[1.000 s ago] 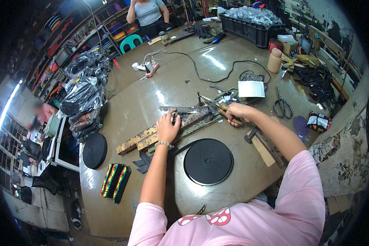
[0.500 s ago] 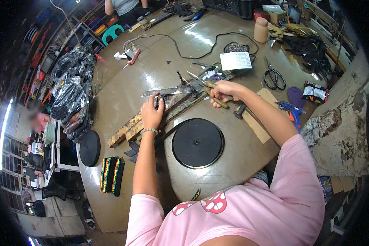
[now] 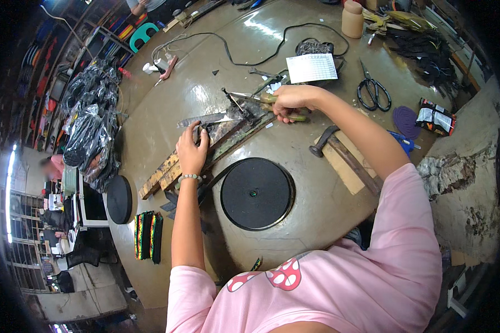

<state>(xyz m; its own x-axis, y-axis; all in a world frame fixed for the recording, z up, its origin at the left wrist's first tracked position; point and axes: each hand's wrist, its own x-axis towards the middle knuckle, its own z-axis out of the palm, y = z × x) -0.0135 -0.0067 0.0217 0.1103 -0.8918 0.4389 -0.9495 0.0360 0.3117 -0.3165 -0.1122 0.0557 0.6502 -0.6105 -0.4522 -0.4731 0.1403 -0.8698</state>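
Note:
My left hand (image 3: pixel 192 150) rests on a long wooden jig (image 3: pixel 161 176) with a metal strip along its top. Its fingers are curled with something dark at the tips that I cannot make out. My right hand (image 3: pixel 294 102) grips a hand tool with two olive handles (image 3: pixel 298 117), its narrow metal tip pointing left at the metal post (image 3: pixel 228 95) on the jig. Whether it is pliers or snips I cannot tell. A round roll of black strap (image 3: pixel 256 193) lies nearer me, its loose band curving toward my left wrist.
A hammer (image 3: pixel 323 141) lies on cardboard at right, with black scissors (image 3: pixel 373 91) and a purple coil (image 3: pixel 406 122) beyond. Patterned bands (image 3: pixel 148 236) and another black roll (image 3: pixel 119 199) sit at left. A cable (image 3: pixel 228 50) crosses the far table. Plastic-wrapped bundles (image 3: pixel 91 127) stand at the left edge.
The view has shifted, so most things sit a little further left. My right hand has brought the tool's tip closer to the metal post. The hammer shows more fully now.

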